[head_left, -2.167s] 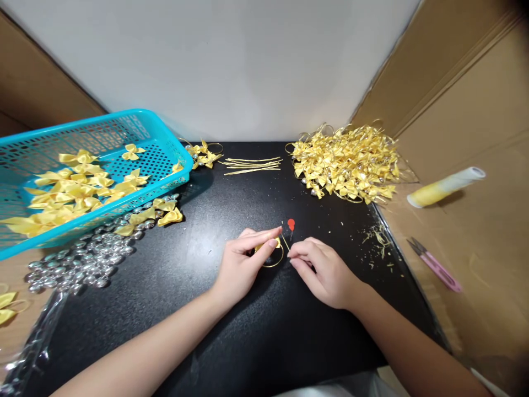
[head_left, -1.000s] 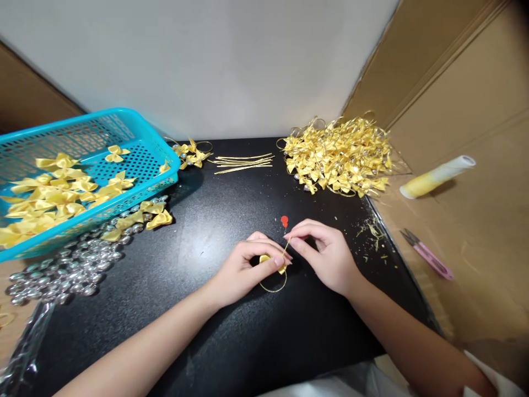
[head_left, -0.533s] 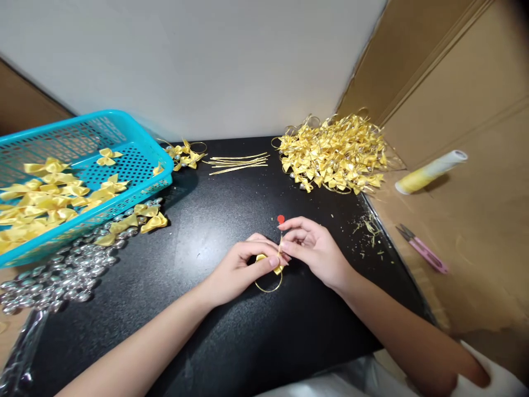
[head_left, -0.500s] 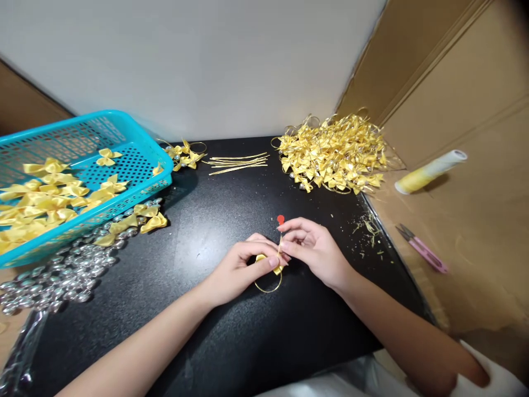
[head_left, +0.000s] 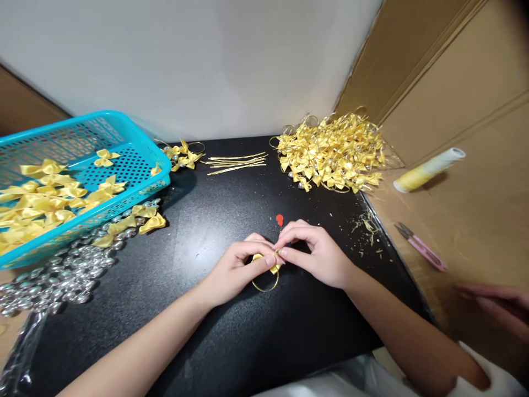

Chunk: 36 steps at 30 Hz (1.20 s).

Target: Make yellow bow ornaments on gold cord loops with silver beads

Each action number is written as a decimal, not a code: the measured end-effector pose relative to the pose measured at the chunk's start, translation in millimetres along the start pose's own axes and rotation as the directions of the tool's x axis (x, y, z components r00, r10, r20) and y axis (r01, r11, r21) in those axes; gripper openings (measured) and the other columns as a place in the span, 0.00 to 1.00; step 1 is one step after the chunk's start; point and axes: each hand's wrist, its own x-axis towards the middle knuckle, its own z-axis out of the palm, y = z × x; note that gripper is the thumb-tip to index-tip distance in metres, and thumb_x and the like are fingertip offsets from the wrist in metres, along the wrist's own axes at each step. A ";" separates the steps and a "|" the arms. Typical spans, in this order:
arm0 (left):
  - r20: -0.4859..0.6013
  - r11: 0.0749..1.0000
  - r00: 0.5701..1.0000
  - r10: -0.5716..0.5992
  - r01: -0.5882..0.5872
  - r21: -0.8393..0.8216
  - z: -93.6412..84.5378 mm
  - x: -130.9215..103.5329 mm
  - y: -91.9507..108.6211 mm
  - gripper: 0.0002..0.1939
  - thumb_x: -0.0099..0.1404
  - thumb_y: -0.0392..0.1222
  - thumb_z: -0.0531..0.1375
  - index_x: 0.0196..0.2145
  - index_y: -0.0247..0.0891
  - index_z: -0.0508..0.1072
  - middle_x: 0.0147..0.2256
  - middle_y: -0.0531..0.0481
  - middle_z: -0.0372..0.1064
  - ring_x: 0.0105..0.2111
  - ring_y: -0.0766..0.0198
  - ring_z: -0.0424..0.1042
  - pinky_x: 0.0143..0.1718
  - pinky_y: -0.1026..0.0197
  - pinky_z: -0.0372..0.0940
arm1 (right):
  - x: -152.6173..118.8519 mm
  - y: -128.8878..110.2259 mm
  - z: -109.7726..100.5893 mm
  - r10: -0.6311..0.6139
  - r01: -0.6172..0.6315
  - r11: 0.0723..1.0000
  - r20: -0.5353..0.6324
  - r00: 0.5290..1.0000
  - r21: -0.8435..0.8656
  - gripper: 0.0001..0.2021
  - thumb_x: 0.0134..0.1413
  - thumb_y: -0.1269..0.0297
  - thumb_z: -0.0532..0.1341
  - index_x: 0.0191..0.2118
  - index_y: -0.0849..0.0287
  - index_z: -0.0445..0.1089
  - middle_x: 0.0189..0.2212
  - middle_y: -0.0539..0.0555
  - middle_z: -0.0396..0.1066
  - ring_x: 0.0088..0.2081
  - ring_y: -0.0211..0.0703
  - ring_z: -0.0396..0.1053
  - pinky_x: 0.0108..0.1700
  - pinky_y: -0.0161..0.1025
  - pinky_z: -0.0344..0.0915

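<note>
From my distant place, I see the left hand (head_left: 242, 266) pinching a small yellow satin ribbon bow (head_left: 275, 269) over the middle of the black tabletop (head_left: 248, 342). The right hand (head_left: 316, 255) has its fingertips closed upon a thin gold metallic cord (head_left: 264, 290) beside it. I would hold the bow firmly and work the cord gently, without crushing the ribbon. The bow looks shiny, partly hidden; the cord hangs below in a round loop.

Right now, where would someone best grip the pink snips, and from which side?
Probably by the pink handle, coming from its near end, at lower right. The snips lie with the dark blades pointing the other way, up-left, so a grip across the long handle should stay clear of them.
</note>
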 end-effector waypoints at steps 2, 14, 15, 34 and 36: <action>-0.014 1.000 1.000 -0.018 0.018 -0.012 -0.4 -0.1 0.0 0.13 0.63 0.52 0.62 0.32 0.43 0.82 0.31 0.47 0.73 0.34 0.60 0.70 0.39 0.58 0.66 | -0.7 -1.0 -0.5 -0.059 0.060 0.995 0.010 0.998 -0.076 0.03 0.54 0.70 0.65 0.33 0.56 0.77 0.35 0.52 0.71 0.42 0.43 0.69 0.48 0.45 0.64; -0.213 0.998 0.977 0.012 -0.025 -0.055 3.5 -4.3 -1.9 0.11 0.63 0.49 0.63 0.32 0.43 0.83 0.31 0.46 0.78 0.36 0.58 0.72 0.40 0.57 0.68 | -10.8 6.6 12.5 -0.408 0.343 0.850 -0.088 0.909 -0.400 0.10 0.47 0.61 0.70 0.31 0.56 0.68 0.29 0.50 0.73 0.35 0.44 0.68 0.40 0.44 0.61; -0.227 0.999 0.974 0.027 -0.037 -0.037 4.1 -5.3 -2.1 0.10 0.63 0.48 0.63 0.32 0.43 0.83 0.30 0.46 0.78 0.35 0.58 0.72 0.39 0.57 0.67 | -12.3 8.2 17.2 -0.415 0.334 0.843 -0.113 0.903 -0.422 0.09 0.49 0.63 0.68 0.30 0.56 0.67 0.28 0.50 0.73 0.34 0.43 0.68 0.39 0.44 0.60; -0.387 1.000 0.922 0.026 -0.025 0.007 0.3 -10.4 -13.0 0.09 0.63 0.43 0.62 0.31 0.44 0.83 0.31 0.48 0.79 0.35 0.61 0.73 0.38 0.61 0.67 | 1.1 27.5 -33.7 -0.164 -0.185 0.762 -0.461 0.872 -0.620 0.11 0.57 0.72 0.57 0.43 0.58 0.75 0.36 0.55 0.80 0.43 0.52 0.71 0.50 0.55 0.62; -0.380 0.999 0.924 0.038 -0.036 0.014 0.7 -10.0 -12.9 0.08 0.63 0.43 0.62 0.31 0.45 0.83 0.31 0.49 0.79 0.34 0.61 0.72 0.38 0.61 0.66 | -0.3 21.9 -29.1 -0.225 -0.109 0.831 -0.509 0.831 -0.546 0.08 0.57 0.71 0.59 0.38 0.58 0.75 0.34 0.56 0.78 0.40 0.49 0.71 0.46 0.50 0.65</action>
